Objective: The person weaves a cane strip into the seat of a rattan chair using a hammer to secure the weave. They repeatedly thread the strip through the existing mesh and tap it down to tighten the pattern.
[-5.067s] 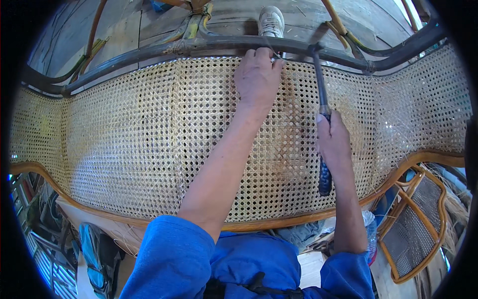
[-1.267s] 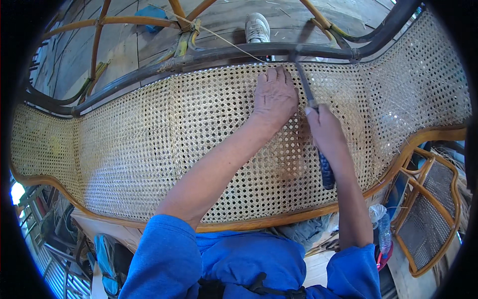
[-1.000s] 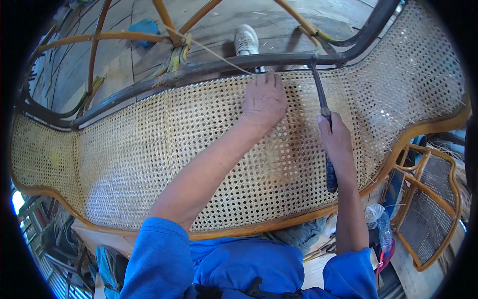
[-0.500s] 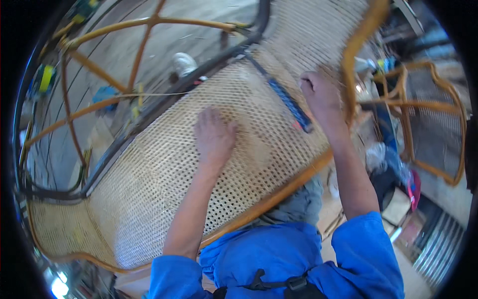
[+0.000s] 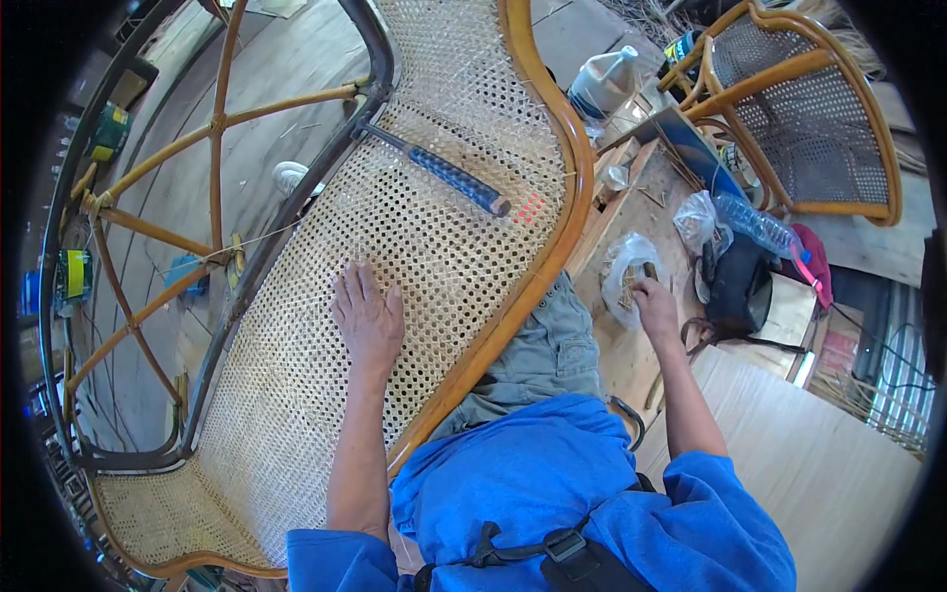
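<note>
My left hand (image 5: 369, 321) lies flat, fingers spread, on the woven cane panel (image 5: 296, 395) of a large rattan seat with a curved orange-brown rim (image 5: 577, 187). Beyond it, on the cane, rests a long tool (image 5: 459, 181) with a thin dark shaft and a blue-black patterned grip. To the right of the seat, my right hand (image 5: 658, 308) is closed over a clear plastic bag (image 5: 623, 296) holding small tan bits. A short dark brown piece (image 5: 649, 269) shows at its fingertips. What the fingers grip is not plain.
Rattan poles (image 5: 217, 128) and a dark bent frame (image 5: 380, 59) stand at the left. A smaller cane chair (image 5: 829, 118) sits at the far right. A white jug (image 5: 607, 79), a plastic bottle (image 5: 755, 225) and a black bag (image 5: 742, 294) lie near the low wooden bench (image 5: 651, 207).
My right hand has left the cane by the tool and moved right and nearer, to the plastic bag. My left hand stays on the cane. The view has swung rightward.
</note>
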A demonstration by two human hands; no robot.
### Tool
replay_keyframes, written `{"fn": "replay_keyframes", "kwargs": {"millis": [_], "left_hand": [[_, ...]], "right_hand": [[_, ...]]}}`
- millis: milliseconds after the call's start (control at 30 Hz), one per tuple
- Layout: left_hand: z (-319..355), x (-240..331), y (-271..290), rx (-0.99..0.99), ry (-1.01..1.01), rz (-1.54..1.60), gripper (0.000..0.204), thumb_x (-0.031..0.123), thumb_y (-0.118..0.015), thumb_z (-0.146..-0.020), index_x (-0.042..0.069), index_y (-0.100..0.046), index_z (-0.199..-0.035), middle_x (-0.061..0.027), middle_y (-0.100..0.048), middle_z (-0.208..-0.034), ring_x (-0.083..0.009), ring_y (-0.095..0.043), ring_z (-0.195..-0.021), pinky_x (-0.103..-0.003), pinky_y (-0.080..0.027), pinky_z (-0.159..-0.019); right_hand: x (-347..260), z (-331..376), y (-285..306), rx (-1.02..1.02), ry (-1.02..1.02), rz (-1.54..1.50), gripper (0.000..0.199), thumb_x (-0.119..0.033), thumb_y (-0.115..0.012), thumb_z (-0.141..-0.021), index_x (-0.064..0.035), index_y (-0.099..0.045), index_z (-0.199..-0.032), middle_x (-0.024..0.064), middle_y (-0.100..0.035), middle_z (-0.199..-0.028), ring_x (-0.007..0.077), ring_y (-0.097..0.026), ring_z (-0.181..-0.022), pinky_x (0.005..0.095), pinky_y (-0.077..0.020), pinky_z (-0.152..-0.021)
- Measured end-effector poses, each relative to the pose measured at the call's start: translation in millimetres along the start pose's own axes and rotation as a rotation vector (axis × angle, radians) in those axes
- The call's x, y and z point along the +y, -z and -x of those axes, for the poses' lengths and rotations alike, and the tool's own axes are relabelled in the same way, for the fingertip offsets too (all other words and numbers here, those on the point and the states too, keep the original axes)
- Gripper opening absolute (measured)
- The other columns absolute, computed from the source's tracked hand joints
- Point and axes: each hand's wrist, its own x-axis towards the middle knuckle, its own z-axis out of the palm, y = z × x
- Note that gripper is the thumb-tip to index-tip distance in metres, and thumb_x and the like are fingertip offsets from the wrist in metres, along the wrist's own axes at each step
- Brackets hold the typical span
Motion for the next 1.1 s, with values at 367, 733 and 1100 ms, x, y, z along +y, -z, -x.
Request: {"fn": "replay_keyframes", "kwargs": {"millis": [367, 733, 1100], "left_hand": [[-0.7, 0.3, -1.8, -0.028, 0.026, -0.003, 0.062, 0.044, -0.041, -0.097, 0.002, -0.032, -0.142, -0.0201, -0.03, -0.149, -0.0403, -0.023, -0.139, -0.053, -0.019, -0.112], [-1.4, 5.7, -0.1, 0.022, -0.006, 0.021, 0.058, 0.04, -0.047, -0.095, 0.002, -0.038, -0.138, -0.0192, -0.035, -0.144, -0.0388, -0.028, -0.136, -0.052, -0.023, -0.11], [0.9, -1.3, -5.7, 0.093, -0.028, 0.024, 0.056, 0.04, -0.049, -0.094, 0.002, -0.041, -0.135, -0.0191, -0.039, -0.142, -0.0384, -0.031, -0.134, -0.052, -0.024, -0.109]], "right_hand": [[0.2, 4.6, -21.7, -0.036, -0.104, 0.139, 0.019, -0.014, -0.057, -0.085, -0.0056, -0.062, -0.101, 0.0214, -0.059, -0.102, 0.0397, -0.059, -0.094, 0.0477, -0.047, -0.081], [-7.8, 3.8, -22.1, 0.034, -0.139, 0.081, 0.023, -0.019, -0.06, -0.084, 0.0001, -0.061, -0.096, 0.0251, -0.063, -0.095, 0.0421, -0.06, -0.092, 0.0478, -0.0458, -0.08], [16.5, -4.3, -16.5, -0.05, -0.184, -0.205, 0.023, -0.02, -0.059, -0.082, 0.0008, -0.065, -0.089, 0.02, -0.066, -0.08, 0.0323, -0.065, -0.075, 0.04, -0.0498, -0.073]]}}
